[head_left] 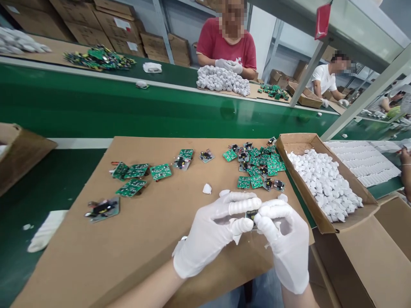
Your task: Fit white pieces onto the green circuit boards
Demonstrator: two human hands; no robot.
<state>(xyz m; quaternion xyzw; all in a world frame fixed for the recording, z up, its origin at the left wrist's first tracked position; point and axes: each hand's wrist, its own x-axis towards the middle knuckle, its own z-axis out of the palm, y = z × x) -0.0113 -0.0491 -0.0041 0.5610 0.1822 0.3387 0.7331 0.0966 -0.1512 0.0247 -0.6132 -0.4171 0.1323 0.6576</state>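
Both of my hands wear white gloves and meet over the front right of the cardboard sheet. My left hand (213, 226) grips a small circuit board (251, 214) between thumb and fingers. From the other side my right hand (284, 239) pinches the same board, its fingertips covering much of it. Dark parts of the board show between the gloves. Just beyond my fingers lies a small white lump (207, 188). Farther off sits a cluster of green circuit boards (263, 160), some with their component side up. More loose boards (161, 172) lie to the left.
An open carton (346, 188) of white wrapped pieces (324, 184) stands at the right. The cardboard sheet (96, 252) covers my work surface. A white glove (48, 231) lies at the left. Across the green conveyor edge (160, 111), a co-worker in a red shirt (205, 38) handles white pieces.
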